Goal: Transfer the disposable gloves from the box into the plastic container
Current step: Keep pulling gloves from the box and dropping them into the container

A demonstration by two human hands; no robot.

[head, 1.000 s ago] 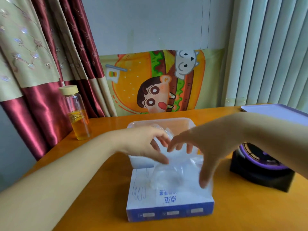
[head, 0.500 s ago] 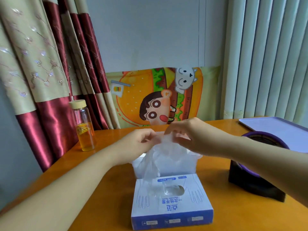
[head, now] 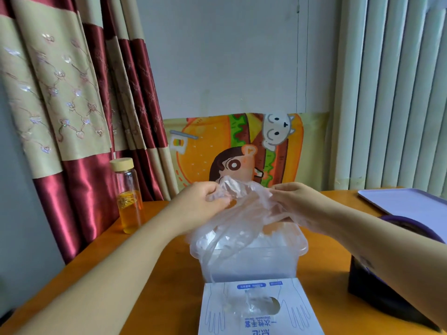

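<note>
A pale wall (head: 229, 56) is seen at 12 o'clock, with a red-and-beige curtain (head: 72, 105) hung at 10 o'clock and white vertical blinds (head: 391, 93) at 2 o'clock. A cartoon poster (head: 205, 146) is set against it behind the orange table (head: 169, 274).

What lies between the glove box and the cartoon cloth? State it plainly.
In the head view, the clear plastic container stands behind the glove box; above it the left hand and right hand hold bunched clear gloves before the cartoon cloth.
</note>
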